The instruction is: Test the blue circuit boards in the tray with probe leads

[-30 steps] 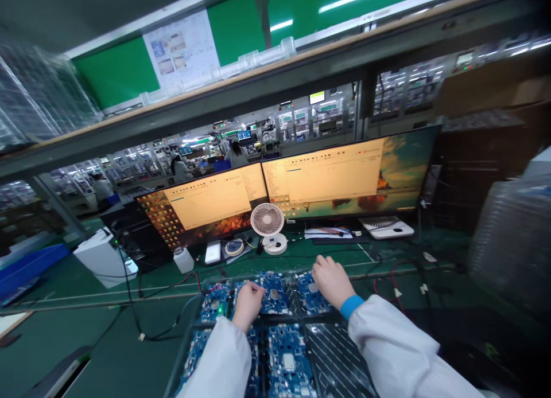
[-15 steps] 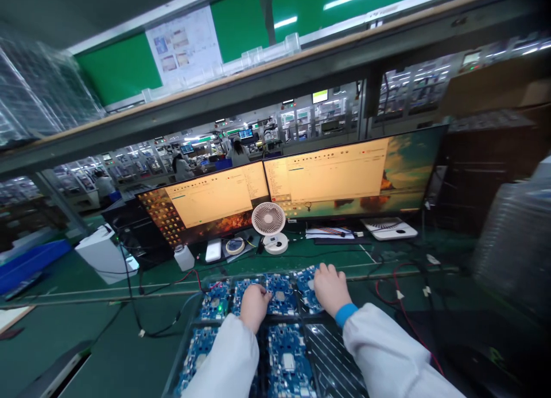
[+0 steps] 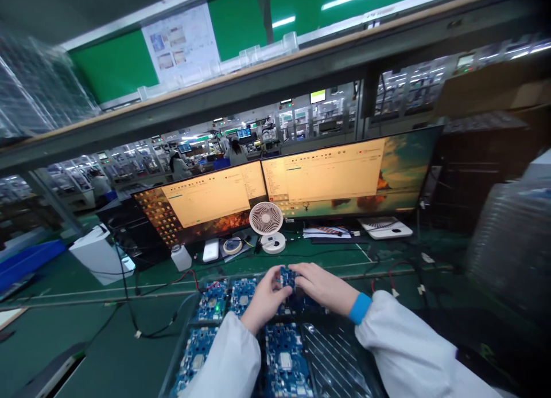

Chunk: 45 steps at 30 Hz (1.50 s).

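Blue circuit board (image 3: 287,276) gripped by both hands, left (image 3: 266,297) and right (image 3: 323,287), above the tray (image 3: 331,358)

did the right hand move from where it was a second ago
Yes. The right hand has shifted left, toward the left hand, and now sits below the small white desk fan, both gripping one small blue circuit board.

green bench (image 3: 107,352) | on it: two monitors (image 3: 275,194), small fan (image 3: 267,220), white box (image 3: 97,254), board tray (image 3: 327,358), cables (image 3: 142,306)
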Available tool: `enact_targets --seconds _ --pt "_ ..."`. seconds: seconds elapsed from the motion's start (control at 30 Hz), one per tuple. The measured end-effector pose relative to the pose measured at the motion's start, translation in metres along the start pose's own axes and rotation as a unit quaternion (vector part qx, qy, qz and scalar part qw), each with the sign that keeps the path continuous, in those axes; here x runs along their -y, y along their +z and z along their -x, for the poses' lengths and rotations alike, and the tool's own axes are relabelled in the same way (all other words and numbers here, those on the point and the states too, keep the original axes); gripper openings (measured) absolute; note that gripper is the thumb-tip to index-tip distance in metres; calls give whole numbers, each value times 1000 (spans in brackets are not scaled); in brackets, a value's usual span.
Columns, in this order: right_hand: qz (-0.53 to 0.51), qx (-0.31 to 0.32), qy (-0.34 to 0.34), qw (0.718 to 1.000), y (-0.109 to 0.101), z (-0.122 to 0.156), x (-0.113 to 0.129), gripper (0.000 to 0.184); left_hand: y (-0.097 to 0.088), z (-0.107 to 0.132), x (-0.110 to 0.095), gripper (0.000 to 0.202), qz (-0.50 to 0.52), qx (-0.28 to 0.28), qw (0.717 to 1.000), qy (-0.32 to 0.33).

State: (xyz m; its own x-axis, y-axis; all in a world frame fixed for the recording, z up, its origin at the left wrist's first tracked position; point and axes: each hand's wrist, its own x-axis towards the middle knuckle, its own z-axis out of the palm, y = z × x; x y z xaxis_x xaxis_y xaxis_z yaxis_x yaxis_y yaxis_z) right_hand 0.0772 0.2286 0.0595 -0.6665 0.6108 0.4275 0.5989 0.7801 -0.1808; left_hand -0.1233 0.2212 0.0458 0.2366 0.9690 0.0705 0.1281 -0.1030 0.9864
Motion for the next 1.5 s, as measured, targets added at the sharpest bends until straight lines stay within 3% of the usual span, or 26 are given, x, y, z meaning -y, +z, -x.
enact_targets --seconds 0.03,0.1,0.2,0.27,0.3,0.4,0.43,0.5,0.6,0.7,0.83,0.97,1.13,1.5 --pt "-28 -16 11 999 -2 2 2 16 4 -1 -2 40 50 -4 999 3" --pt "-76 -76 91 990 1 7 3 20 13 1 -3 33 118 -62 991 -17" --pt "-153 -165 274 935 17 17 2 42 35 9 1 45 254 -193 946 -62" --pt "-222 -171 347 895 33 23 3 46 52 18 3 48 318 -211 922 -69" --pt "-256 -161 366 880 39 26 4 44 58 23 4 48 319 -196 924 -74" --pt "-322 -128 397 850 48 32 1 37 55 40 6 52 181 -109 970 -121" --pt "-330 -119 407 843 48 34 -2 36 45 46 7 54 94 -92 982 -132" --pt "-327 -100 428 836 45 36 -13 35 16 58 7 50 -100 -114 982 -113" --pt "-283 -63 451 844 42 35 -31 31 -30 79 6 35 -277 -102 952 -81" --pt "-204 -28 455 866 43 29 -38 29 -48 98 3 29 -385 -68 916 -87" --pt "-63 -4 434 899 48 25 -26 31 -27 116 1 21 -452 -56 884 -104" --pt "59 27 426 903 53 28 -10 37 -3 124 4 21 -492 -52 861 -114" --pt "127 64 373 917 53 30 1 36 6 129 8 24 -532 -58 835 -127" --pt "136 113 353 919 59 40 28 31 9 134 20 18 -475 -46 870 -124"
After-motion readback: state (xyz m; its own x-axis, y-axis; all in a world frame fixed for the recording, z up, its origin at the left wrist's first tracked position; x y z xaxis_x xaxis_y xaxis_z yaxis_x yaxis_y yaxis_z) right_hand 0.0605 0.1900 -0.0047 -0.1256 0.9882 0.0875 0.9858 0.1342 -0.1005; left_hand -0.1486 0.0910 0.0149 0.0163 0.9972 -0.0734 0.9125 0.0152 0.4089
